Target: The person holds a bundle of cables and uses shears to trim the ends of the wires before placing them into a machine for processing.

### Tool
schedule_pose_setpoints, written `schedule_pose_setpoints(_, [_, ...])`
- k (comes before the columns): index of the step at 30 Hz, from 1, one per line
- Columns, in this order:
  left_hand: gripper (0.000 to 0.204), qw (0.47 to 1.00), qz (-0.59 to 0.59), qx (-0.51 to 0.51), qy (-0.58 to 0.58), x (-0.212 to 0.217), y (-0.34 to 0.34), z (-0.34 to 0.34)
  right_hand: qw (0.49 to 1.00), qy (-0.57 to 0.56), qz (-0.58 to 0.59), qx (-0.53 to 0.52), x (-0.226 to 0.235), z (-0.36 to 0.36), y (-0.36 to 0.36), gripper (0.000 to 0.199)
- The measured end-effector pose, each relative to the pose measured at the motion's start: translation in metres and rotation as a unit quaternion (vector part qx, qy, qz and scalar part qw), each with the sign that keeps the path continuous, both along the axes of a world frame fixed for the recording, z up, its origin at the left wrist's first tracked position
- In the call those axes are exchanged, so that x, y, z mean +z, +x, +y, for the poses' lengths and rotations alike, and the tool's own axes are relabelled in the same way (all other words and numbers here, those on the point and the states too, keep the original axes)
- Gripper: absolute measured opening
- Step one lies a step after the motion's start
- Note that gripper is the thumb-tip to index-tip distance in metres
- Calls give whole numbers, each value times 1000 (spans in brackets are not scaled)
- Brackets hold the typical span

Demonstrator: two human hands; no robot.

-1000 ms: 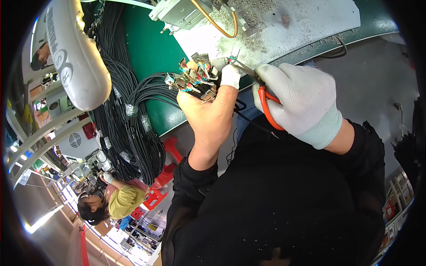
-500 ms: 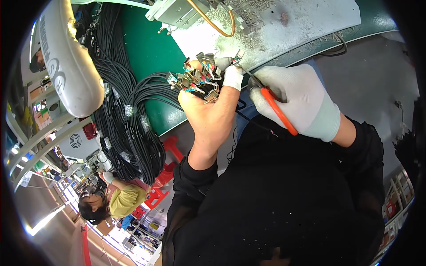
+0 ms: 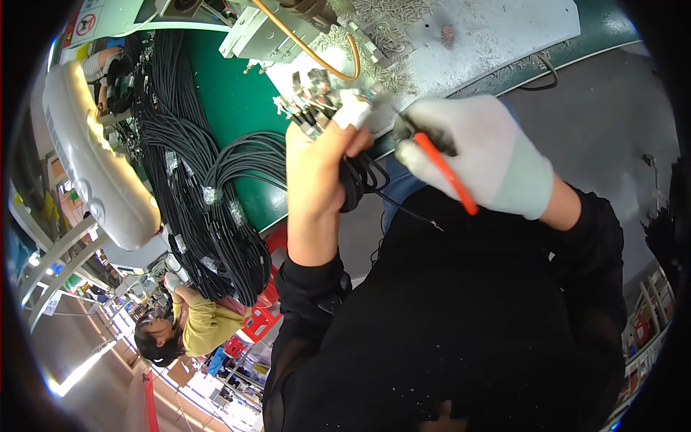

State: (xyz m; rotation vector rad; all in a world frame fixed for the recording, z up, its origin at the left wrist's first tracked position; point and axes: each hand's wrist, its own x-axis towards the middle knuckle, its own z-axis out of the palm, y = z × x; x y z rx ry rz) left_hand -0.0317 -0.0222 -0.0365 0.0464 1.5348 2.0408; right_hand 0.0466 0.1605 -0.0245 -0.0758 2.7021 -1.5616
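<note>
My left hand (image 3: 314, 169), with a white cover on its thumb, is closed round a bundle of black cables (image 3: 248, 155). Bare metal connectors (image 3: 311, 92) with coloured wires fan out above its fingers, smeared by motion. A loop of black cable hangs beside the palm, and one cable end with stripped wires (image 3: 436, 225) points toward my lap. Just to the right, my right hand (image 3: 475, 155) in a white glove grips red-handled pliers (image 3: 446, 173). Their jaws are blurred and sit close to the connectors; whether they touch cannot be told.
A thick hank of black cables (image 3: 194, 209) drapes over the green table (image 3: 205, 79) at left. A metal fixture (image 3: 270, 36) stands on a white board (image 3: 497, 36) strewn with small metal pieces. A lit lamp (image 3: 101, 165) hangs at left. A co-worker in yellow (image 3: 209, 327) sits beyond.
My left hand has turned and risen slightly, tilting the connectors. The pliers' tip has come away from the connector by my thumb. The whole view has shifted a little.
</note>
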Motion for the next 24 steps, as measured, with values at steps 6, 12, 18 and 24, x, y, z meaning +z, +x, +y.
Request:
schedule_pose_setpoints(6, [11,999,-20,14,38,-2,-38,9,981,-161,-110,-19,19,35,-33,24])
schedule_pose_setpoints(12, [10,998,14,-61,21,-15,-60,10,797,49,601,-24,-52,46,-104,19])
schedule_pose_setpoints(18, [11,996,27,-29,-74,-5,-61,17,880,114,435,153,-35,56,-101,21])
schedule_pose_setpoints(24, [15,970,143,-47,-189,7,-60,23,747,293,589,99,-50,58,-113,21])
